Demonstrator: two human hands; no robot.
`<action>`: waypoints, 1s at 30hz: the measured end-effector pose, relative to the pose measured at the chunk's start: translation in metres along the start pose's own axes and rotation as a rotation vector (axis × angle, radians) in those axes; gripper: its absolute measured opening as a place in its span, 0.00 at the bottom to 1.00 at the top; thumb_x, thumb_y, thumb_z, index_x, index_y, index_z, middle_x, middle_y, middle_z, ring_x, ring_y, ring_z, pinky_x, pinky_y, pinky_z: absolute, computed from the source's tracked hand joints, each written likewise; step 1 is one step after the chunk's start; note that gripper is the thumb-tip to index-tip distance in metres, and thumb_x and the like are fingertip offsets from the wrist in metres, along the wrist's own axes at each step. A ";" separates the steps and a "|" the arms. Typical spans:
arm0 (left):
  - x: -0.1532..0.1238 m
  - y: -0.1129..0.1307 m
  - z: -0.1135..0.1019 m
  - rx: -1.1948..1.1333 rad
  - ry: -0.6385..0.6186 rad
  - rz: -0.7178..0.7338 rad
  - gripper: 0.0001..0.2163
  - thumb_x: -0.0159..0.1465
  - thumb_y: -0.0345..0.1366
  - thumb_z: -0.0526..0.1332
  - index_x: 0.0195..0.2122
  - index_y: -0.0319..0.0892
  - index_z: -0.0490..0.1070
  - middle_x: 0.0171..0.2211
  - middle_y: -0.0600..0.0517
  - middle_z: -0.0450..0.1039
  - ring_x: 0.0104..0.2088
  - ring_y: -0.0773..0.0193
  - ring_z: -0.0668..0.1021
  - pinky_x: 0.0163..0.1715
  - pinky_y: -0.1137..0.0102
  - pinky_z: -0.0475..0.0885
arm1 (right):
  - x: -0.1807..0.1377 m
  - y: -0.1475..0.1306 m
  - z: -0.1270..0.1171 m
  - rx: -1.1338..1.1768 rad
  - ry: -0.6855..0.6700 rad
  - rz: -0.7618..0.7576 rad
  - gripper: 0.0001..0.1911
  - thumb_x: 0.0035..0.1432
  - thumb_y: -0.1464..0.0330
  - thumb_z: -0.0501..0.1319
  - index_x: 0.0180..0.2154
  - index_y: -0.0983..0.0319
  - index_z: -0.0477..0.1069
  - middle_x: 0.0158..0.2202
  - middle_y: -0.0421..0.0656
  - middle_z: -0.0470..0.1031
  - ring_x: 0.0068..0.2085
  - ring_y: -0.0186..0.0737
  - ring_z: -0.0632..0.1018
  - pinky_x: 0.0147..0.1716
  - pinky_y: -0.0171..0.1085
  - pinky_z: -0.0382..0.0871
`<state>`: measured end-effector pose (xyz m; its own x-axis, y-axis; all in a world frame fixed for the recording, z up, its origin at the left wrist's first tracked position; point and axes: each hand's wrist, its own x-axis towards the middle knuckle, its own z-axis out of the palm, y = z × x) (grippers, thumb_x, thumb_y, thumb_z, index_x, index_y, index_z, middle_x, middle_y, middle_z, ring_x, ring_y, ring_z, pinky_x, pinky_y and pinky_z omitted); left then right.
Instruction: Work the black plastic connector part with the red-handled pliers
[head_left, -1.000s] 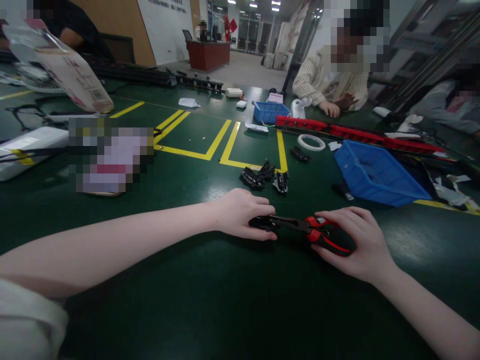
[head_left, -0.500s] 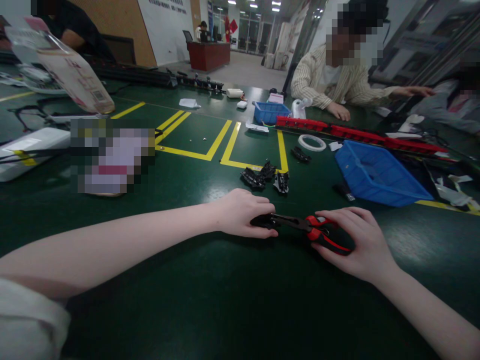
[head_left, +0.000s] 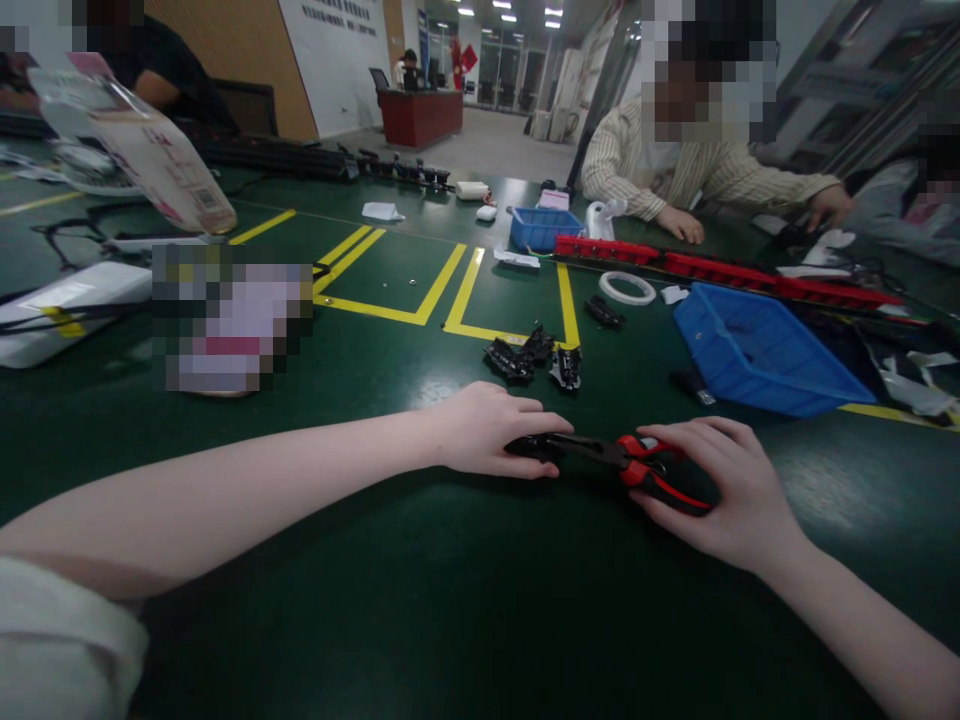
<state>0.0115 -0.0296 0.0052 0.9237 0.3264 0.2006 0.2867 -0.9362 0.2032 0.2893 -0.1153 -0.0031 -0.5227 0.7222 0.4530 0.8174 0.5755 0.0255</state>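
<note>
My right hand (head_left: 724,485) is wrapped round the red and black handles of a pair of long-nose pliers (head_left: 634,465). Their dark jaws point left and reach the small black part (head_left: 534,447) that my left hand (head_left: 491,430) grips against the table. Fingers cover much of that part, so its exact shape is hidden. Just beyond my left hand lie several similar black plastic parts (head_left: 510,358), close together. Another black part (head_left: 604,311) rests farther off to the right.
A blue bin (head_left: 772,350) stands at right, with a roll of white tape (head_left: 627,288) and a long red rail (head_left: 720,270) behind it. At left are a phone (head_left: 240,325), a white box (head_left: 75,310) and a tilted bottle (head_left: 161,165). A co-worker (head_left: 675,165) sits across the table.
The left index finger has stretched farther right over the plier jaws. Both hands keep their grips. Across the table, the co-worker's raised hand has come down and inward.
</note>
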 end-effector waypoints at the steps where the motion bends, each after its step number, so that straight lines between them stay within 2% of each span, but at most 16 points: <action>1: 0.000 0.000 0.000 0.001 0.000 0.002 0.21 0.64 0.48 0.56 0.54 0.43 0.66 0.39 0.51 0.75 0.30 0.64 0.77 0.25 0.73 0.64 | 0.000 0.000 0.000 0.003 -0.006 0.004 0.23 0.52 0.60 0.61 0.49 0.60 0.63 0.41 0.47 0.76 0.40 0.49 0.77 0.43 0.49 0.63; 13: -0.001 -0.001 0.001 0.001 0.011 0.025 0.21 0.64 0.49 0.56 0.54 0.44 0.67 0.36 0.52 0.75 0.27 0.66 0.75 0.24 0.73 0.62 | -0.002 -0.001 0.002 0.050 -0.030 0.048 0.23 0.52 0.60 0.62 0.49 0.58 0.63 0.43 0.46 0.76 0.42 0.50 0.76 0.45 0.51 0.64; 22: 0.000 -0.001 0.000 0.015 0.002 0.030 0.22 0.63 0.50 0.56 0.54 0.44 0.67 0.36 0.52 0.75 0.29 0.65 0.76 0.24 0.72 0.62 | -0.002 -0.002 0.002 0.064 -0.067 0.055 0.23 0.51 0.60 0.62 0.48 0.58 0.64 0.43 0.46 0.76 0.41 0.49 0.76 0.43 0.49 0.64; 30: -0.001 -0.002 0.002 0.026 0.003 0.032 0.22 0.63 0.50 0.57 0.54 0.45 0.67 0.38 0.52 0.75 0.29 0.66 0.76 0.24 0.72 0.62 | -0.001 0.000 0.002 0.064 -0.070 0.024 0.26 0.50 0.59 0.63 0.51 0.57 0.63 0.44 0.45 0.76 0.44 0.49 0.75 0.48 0.51 0.62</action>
<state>0.0106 -0.0281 0.0028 0.9317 0.2967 0.2096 0.2635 -0.9492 0.1720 0.2889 -0.1152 -0.0054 -0.5208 0.7596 0.3896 0.8136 0.5799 -0.0429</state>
